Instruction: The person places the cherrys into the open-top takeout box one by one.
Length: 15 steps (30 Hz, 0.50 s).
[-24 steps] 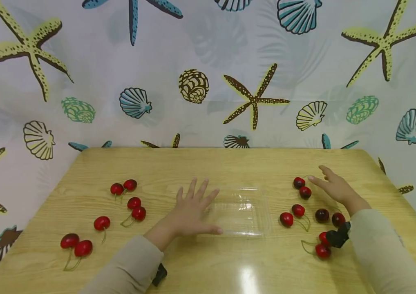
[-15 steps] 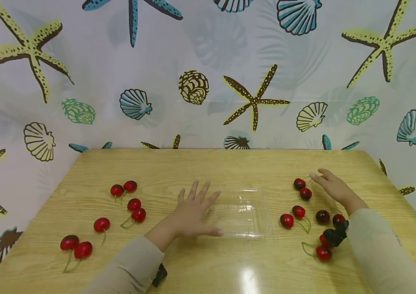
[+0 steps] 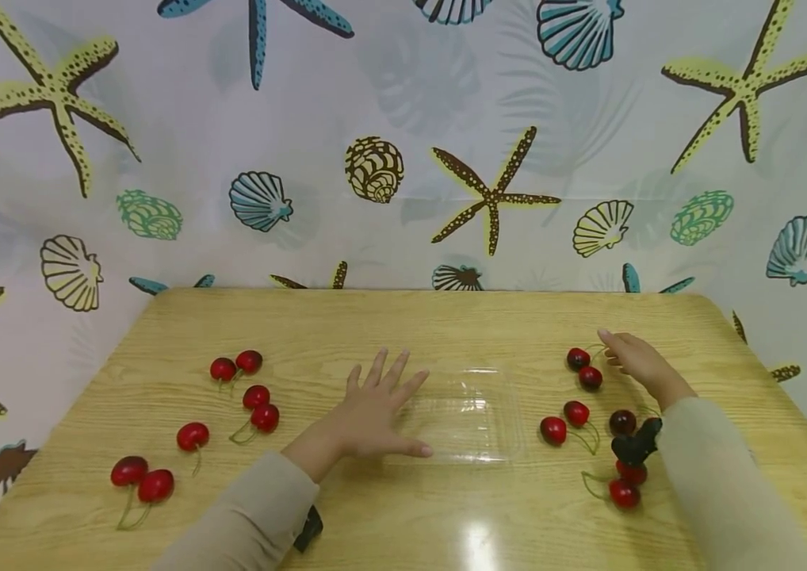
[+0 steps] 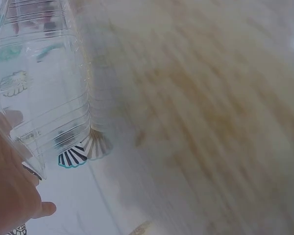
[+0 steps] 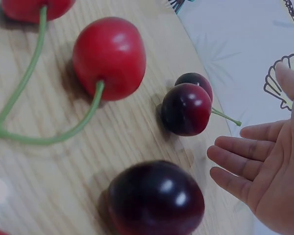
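My left hand lies flat with fingers spread on the desk, its grip relaxed, fingertips touching the near-left edge of the clear plastic tray; the left wrist view shows that ribbed tray just beside the palm. My right hand hovers with its grip loose and fingers only slightly bent, holding nothing, just beside the dark cherry pair; in the right wrist view that pair sits just off my fingertips. The risk, I judge: these round cherries roll if nudged, and the desk's right edge is near behind my right hand. The light tray could skid under my left. Open room lies beyond the tray.
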{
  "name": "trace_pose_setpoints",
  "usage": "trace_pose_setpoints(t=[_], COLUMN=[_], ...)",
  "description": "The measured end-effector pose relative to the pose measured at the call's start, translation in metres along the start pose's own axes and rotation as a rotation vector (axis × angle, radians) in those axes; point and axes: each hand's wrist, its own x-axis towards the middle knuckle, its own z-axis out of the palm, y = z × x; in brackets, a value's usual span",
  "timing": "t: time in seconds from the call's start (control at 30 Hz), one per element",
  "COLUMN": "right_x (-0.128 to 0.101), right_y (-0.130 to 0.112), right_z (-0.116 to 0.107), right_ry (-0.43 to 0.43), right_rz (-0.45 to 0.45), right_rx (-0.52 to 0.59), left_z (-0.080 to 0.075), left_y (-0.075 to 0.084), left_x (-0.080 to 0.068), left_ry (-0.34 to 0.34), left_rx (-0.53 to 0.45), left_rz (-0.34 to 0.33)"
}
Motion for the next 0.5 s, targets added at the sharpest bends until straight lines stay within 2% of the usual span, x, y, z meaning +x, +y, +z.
trace_pose_setpoints(t=[0.5], right_x=[0.015], right_y=[0.0], right_z=[0.005], right_ry=[0.087], right_rz=[0.094], right_rx=[0.1], left_z=[-0.004], left_y=[-0.001], left_x=[0.001], left_ry=[-0.036], left_rx=[-0.049], left_rz=[0.005])
